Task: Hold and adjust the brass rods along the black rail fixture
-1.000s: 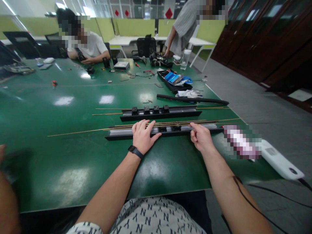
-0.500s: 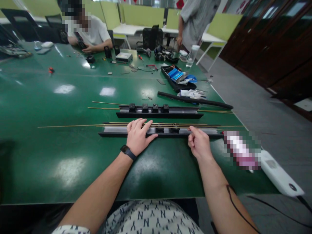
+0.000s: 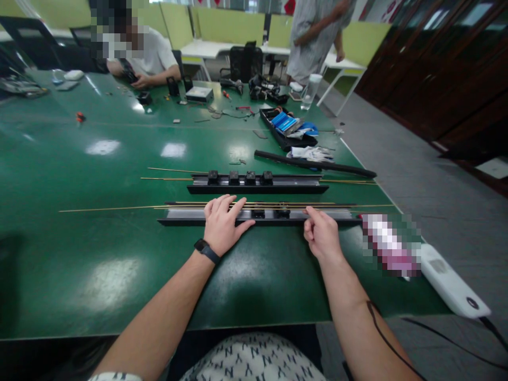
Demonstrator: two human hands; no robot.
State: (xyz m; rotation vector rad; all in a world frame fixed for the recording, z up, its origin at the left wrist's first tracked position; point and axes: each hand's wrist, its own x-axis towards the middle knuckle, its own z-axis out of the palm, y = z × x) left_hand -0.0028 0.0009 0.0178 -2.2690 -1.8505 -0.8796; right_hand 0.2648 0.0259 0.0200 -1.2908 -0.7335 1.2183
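My left hand (image 3: pixel 225 221) lies open across the near black channel rail (image 3: pixel 186 222), its fingers spread over several thin brass rods (image 3: pixel 270 205) and its thumb resting by the front edge. Toward the rail's right part, my right hand (image 3: pixel 320 230) is closed, with thumb and index finger pinched on a thin brass rod; the fingertips partly hide the grip. Between my hands, black blocks (image 3: pixel 283 210) sit in the channel under the rods. Behind lies a second black rail (image 3: pixel 257 189) holding several black blocks (image 3: pixel 234 178), with brass rods sticking out at both ends.
A black strip (image 3: pixel 317 163) and white gloves (image 3: pixel 309 153) lie beyond the rails. Farther back is a black tray (image 3: pixel 283 140) with blue items. At right rest a blurred pink item (image 3: pixel 391 246) and a white power strip (image 3: pixel 452 280). Two people are across the table.
My hands keep nearly the same places on the near rail; the view has shifted slightly. The standing person in the background has raised an arm and turned.
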